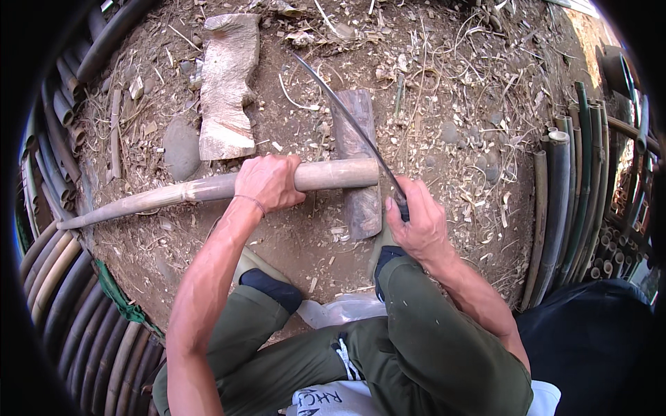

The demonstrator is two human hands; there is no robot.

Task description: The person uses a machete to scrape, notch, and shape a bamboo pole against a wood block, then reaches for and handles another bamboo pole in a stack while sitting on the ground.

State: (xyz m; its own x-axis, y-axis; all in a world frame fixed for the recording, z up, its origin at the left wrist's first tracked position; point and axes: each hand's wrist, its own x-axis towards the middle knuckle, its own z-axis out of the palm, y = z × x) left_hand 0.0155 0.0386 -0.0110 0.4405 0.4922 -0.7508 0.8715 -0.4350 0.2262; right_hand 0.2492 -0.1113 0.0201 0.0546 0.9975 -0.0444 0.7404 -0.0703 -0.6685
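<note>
A long bamboo pole (208,188) lies across in front of me, its cut right end over a dark wooden block (356,125). My left hand (269,182) is wrapped round the pole, a little left of that block. In my right hand (420,220) is the dark handle of a machete (347,116). The long thin blade slants up and to the left, passing beside the pole's right end and above the block. Whether the blade touches the bamboo I cannot tell. My right fingers hide part of the handle.
A rough pale slab of wood (229,83) and a round grey stone (182,149) lie beyond the pole. Bamboo poles are stacked along the left (69,298) and stand upright on the right (558,201). Shavings litter the dirt ground. My feet are close below the block.
</note>
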